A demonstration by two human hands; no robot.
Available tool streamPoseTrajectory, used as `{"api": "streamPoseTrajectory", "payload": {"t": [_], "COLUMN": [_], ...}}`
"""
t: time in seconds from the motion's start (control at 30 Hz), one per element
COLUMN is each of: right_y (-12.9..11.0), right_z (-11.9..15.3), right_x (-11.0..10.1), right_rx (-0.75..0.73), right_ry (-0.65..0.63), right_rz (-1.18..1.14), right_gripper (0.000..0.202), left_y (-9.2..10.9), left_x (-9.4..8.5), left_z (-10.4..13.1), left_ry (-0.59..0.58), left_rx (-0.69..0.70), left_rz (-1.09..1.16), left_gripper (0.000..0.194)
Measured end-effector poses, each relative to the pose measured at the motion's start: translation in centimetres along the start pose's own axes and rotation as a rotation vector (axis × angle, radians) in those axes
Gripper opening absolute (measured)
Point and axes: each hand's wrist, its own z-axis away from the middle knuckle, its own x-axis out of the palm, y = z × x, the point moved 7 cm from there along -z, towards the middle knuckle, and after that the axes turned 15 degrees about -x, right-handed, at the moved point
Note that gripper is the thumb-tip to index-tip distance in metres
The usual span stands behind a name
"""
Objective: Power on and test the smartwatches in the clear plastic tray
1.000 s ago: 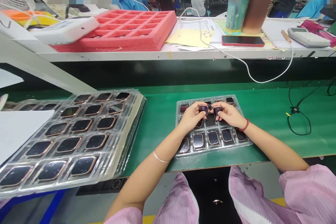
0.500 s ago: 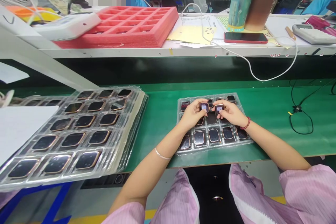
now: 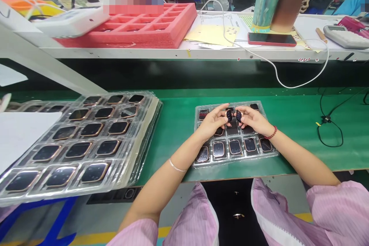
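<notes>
Above a clear plastic tray (image 3: 227,160), my left hand (image 3: 213,123) pinches one smartwatch body (image 3: 228,115) between thumb and fingers. My right hand (image 3: 255,120) pinches a second, similar watch body (image 3: 238,116) just beside it, with a narrow gap between the two. Both are turned edge-on, their dark ribbed sides showing. Several square watch bodies with dark screens, such as a front-row watch (image 3: 235,147), lie in the tray's pockets below. A dark pocket (image 3: 232,128) sits right under my hands, which hide part of the back rows.
At left, a tall stack of clear trays (image 3: 127,169) holds more watches, with white paper (image 3: 25,134) over it. A shelf (image 3: 144,54) ahead carries a red foam tray (image 3: 173,40), a phone (image 3: 271,39) and a cup (image 3: 266,7). A white cable (image 3: 276,75) hangs down; a black cable (image 3: 330,146) lies right.
Both watch bodies have been rotated in my fingers: their labelled faces showed before, and now their dark sides do. My hands stay over the same part of the tray.
</notes>
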Motion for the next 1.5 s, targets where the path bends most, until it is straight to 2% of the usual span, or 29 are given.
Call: {"api": "streamPoseTrajectory", "payload": {"t": [0.43,0.77,1.5], "right_y": [-0.56,-0.62,-0.67], "right_z": [0.12,0.18,0.23], "right_x": [0.87,0.89,0.89], "right_rx": [0.004,0.004,-0.013], "right_ry": [-0.066,-0.076,-0.077], "right_rz": [0.077,0.105,0.146], "right_gripper": [0.050,0.046,0.047], "left_y": [-0.25,-0.28,-0.45], "left_x": [0.33,0.47,0.50], "left_z": [0.16,0.08,0.15], "left_ry": [-0.020,-0.048,-0.032], "left_rx": [-0.038,-0.026,-0.043], "left_rz": [-0.043,-0.032,-0.046], "left_gripper": [0.069,0.063,0.056]}}
